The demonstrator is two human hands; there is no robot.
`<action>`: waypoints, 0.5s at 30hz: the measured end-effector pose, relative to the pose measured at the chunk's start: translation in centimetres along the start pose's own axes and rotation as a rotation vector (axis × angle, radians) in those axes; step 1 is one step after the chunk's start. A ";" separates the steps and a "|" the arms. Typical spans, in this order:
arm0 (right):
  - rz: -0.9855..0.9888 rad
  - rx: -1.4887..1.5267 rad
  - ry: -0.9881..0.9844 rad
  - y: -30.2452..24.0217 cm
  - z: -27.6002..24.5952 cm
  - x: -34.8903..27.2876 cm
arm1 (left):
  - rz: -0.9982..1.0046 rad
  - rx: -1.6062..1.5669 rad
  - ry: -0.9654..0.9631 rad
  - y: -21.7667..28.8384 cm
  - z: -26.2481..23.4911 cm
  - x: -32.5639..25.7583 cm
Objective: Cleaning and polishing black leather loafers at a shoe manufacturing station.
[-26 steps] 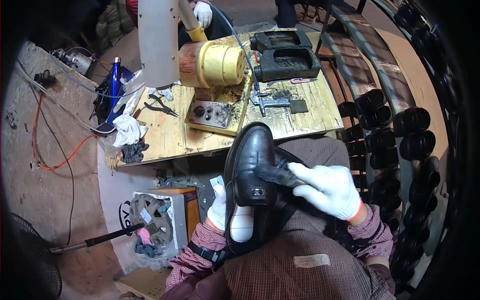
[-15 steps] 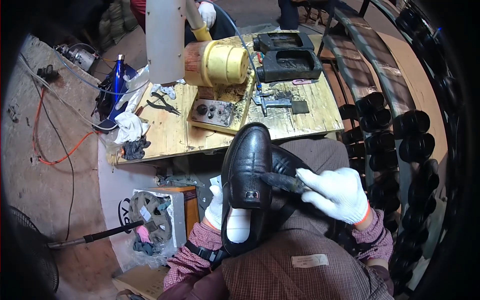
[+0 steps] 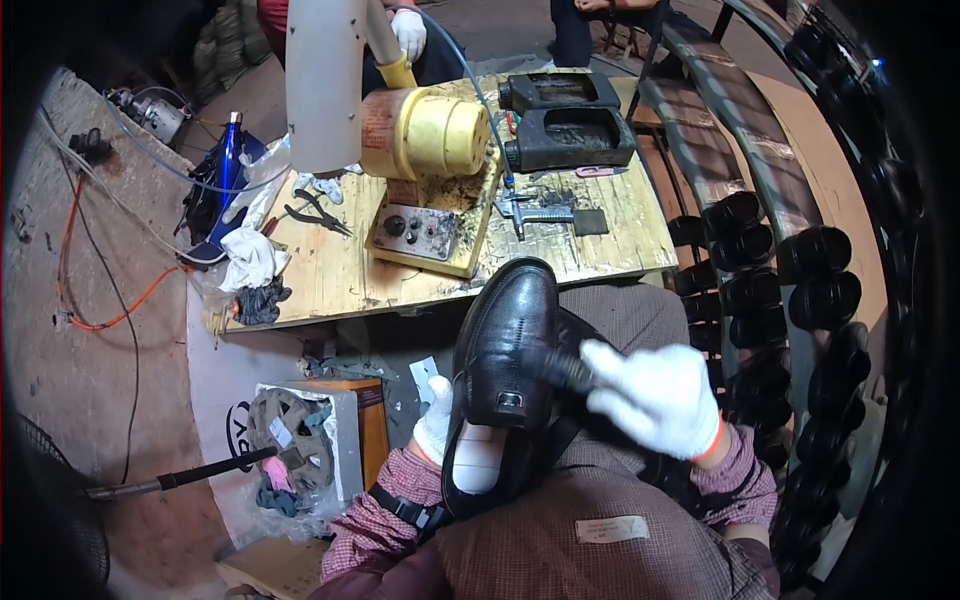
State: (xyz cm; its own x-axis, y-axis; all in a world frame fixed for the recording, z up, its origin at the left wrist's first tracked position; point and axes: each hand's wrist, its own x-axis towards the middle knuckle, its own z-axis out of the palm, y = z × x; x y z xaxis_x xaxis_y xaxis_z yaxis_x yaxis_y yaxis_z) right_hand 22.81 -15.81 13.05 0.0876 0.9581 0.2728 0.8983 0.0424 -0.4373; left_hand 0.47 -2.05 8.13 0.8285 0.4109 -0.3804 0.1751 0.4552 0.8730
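A glossy black leather shoe, toe pointing away and a small metal ornament on its vamp, rests over my lap. My left hand, in a white glove, grips it along its left side; the thumb shows and the other fingers are hidden behind the shoe. My white-gloved right hand is closed on a dark, oblong brush, blurred by motion, whose end meets the shoe's upper above the ornament. Another black shoe lies partly hidden behind the first one's right side.
A wooden table ahead carries a yellow motor-like machine, a control box, pliers, a spray gun and cut-open black containers. Racks of black shoes stand right. A co-worker's gloved hand shows beyond.
My right hand and the brush have shifted slightly left and down across the shoe's upper. The shoe's toe has tilted a little right. The whole view has shifted slightly.
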 end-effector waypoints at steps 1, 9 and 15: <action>-0.042 -0.025 -0.089 -0.6 -0.5 -0.1 | 0.001 0.001 0.007 -0.9 -0.4 0.0; -0.070 0.037 -0.017 1.4 -0.5 0.0 | -0.147 -0.858 -0.158 -3.9 -2.0 1.1; -0.090 0.164 -0.110 1.8 -1.9 0.2 | -0.133 -0.840 -0.093 -4.1 -1.8 0.8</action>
State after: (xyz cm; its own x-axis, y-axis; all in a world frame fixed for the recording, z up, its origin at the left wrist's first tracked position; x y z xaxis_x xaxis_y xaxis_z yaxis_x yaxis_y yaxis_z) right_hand 25.25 -16.05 13.94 -0.0454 0.9732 0.2256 0.8175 0.1660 -0.5514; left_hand -0.58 -2.18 3.65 0.8758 0.2627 -0.4048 -0.1480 0.9446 0.2929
